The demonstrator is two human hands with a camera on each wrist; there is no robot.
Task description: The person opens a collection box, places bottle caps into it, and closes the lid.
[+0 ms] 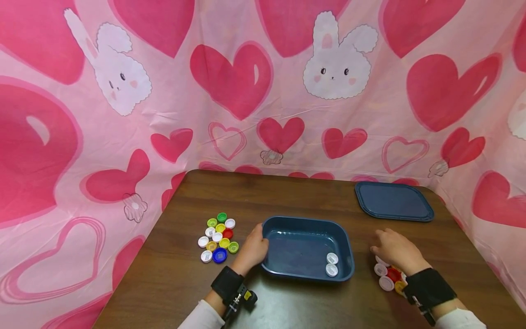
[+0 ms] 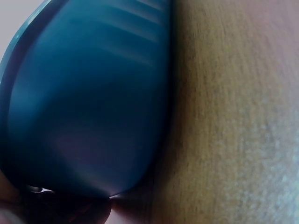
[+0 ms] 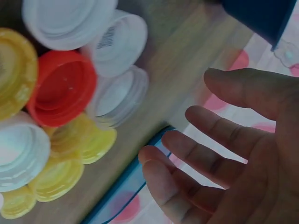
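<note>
A deep blue tray (image 1: 293,256) stands in the middle of the table, with two white bottle caps (image 1: 332,259) near its right end. At the tray's left edge, my left hand (image 1: 255,246) grips the rim. The tray's outer wall (image 2: 88,102) fills much of the left wrist view. My right hand (image 1: 398,252) hovers beside a heap of bottle caps (image 1: 386,283), its fingers loosely spread and holding nothing. Seen from the right wrist, a red cap (image 3: 63,88) lies among white and yellow ones, apart from the fingertips (image 3: 154,156).
Left of the tray lies a group of bottle caps (image 1: 219,255) in green, yellow, white, red and blue. A flat blue lid-like tray (image 1: 394,201) rests at the table's back right. Behind the wooden table (image 1: 164,274) hangs a pink heart-patterned cloth (image 1: 287,105).
</note>
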